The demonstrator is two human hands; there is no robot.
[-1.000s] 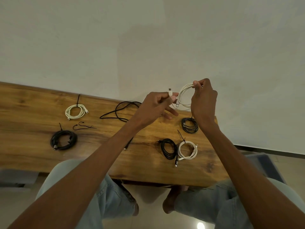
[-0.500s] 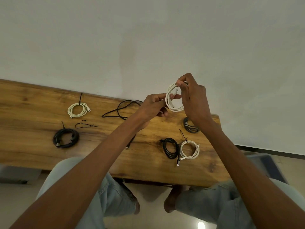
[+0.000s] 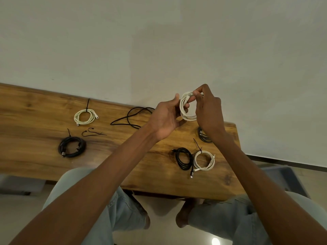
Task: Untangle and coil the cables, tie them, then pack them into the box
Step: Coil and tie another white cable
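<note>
On the wooden table [image 3: 44,156], tied cables sit at the left. Your left hand [image 3: 165,119] holds the side of the white cable coil [image 3: 185,110] up above the table. Your right hand [image 3: 208,110] pinches its top.

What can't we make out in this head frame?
- Black coil, head view: mostly behind the right wrist.
- Loose black cable: one end hidden behind the left hand.
- Blue box: inside hidden by the right forearm.
- White coil in the right hand: connectors too small to identify.
</note>
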